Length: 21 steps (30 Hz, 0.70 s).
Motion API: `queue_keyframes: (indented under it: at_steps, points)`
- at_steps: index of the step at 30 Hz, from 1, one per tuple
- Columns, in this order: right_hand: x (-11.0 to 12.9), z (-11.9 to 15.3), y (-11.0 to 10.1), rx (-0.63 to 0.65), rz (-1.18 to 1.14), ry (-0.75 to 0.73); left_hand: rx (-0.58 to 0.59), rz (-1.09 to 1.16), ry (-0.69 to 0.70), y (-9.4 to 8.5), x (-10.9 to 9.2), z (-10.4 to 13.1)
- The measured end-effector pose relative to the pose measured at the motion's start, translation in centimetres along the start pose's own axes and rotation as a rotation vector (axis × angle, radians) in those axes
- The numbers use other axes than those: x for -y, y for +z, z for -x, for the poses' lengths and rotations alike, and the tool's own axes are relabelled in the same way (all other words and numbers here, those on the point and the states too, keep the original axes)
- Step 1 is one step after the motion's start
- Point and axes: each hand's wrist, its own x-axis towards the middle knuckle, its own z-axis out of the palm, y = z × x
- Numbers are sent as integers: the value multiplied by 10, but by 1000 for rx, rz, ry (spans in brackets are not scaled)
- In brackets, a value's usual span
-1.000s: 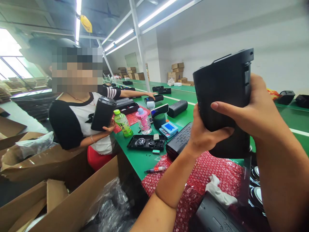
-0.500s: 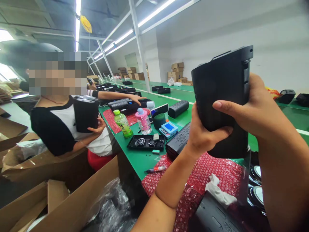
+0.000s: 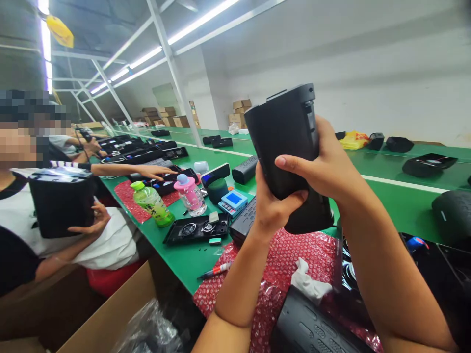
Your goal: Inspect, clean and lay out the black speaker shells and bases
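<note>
Between both hands I hold a black speaker housing (image 3: 283, 127) upright above the bench. My left hand (image 3: 274, 208) grips its lower left side, thumb across the near face. Higher up, my right hand (image 3: 320, 162) wraps the right edge, its thumb also on the near face. The fingers behind the housing are hidden. Below lies red bubble wrap (image 3: 294, 250) with a crumpled white cloth (image 3: 309, 282) on it. Another black speaker (image 3: 312, 323), with a patterned grille, rests at the bottom. Left of my forearm is a marker pen (image 3: 215, 270).
A co-worker at left holds a black housing (image 3: 61, 203). On the green bench (image 3: 176, 255) stand a green bottle (image 3: 152, 203), a pink-topped bottle (image 3: 190, 196), a blue device (image 3: 233, 201) and a black panel with two round parts (image 3: 196, 228). An open carton (image 3: 110, 309) stands lower left.
The view has swung right, so the co-worker and bottles sit further left. Both hands keep hold of the speaker housing, which appears further left and slightly smaller.
</note>
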Motion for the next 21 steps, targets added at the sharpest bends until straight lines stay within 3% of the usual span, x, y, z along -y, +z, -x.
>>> queue_keyframes:
  at_steps: [21]
  points:
    - [6,1,1,-11,17,18,11,-70,59,-5,4,-2]
